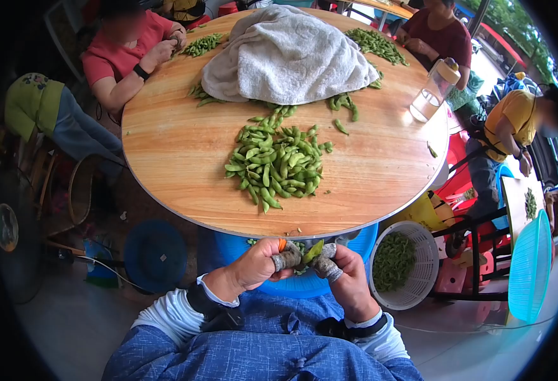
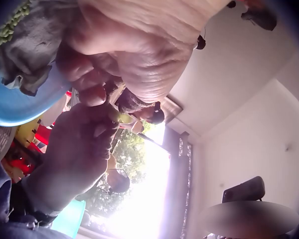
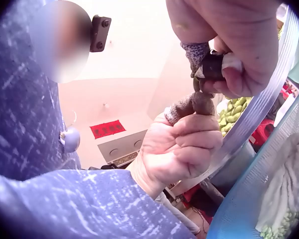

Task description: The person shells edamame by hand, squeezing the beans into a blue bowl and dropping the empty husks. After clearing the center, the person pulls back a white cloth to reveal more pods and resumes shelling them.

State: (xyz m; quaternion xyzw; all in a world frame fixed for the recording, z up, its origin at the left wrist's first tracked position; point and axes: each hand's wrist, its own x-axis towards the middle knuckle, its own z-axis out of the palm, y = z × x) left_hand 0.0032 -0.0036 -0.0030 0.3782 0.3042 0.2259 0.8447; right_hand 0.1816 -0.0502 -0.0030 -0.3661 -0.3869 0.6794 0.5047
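A green soybean pod (image 1: 314,251) is pinched between both hands over a blue tub (image 1: 361,244) at the table's near edge. My left hand (image 1: 257,265) grips one end with thumb and finger, and my right hand (image 1: 353,282) pinches the other. Worn grey covers wrap the thumb and fingertips of both. In the left wrist view the pod (image 2: 121,117) shows pale green between the fingers; the right wrist view shows only a sliver of it. Beyond the hands, a heap of pods (image 1: 279,162) lies on the round wooden table (image 1: 177,159). Shelled beans in the tub are mostly hidden by the hands.
A grey-white towel (image 1: 292,57) covers a mound at mid-table, with a bottle (image 1: 430,95) to its right. On the floor, a white basket (image 1: 425,267) of pods stands right of the tub, a dark blue basin (image 1: 155,254) left. Other people sit around the table.
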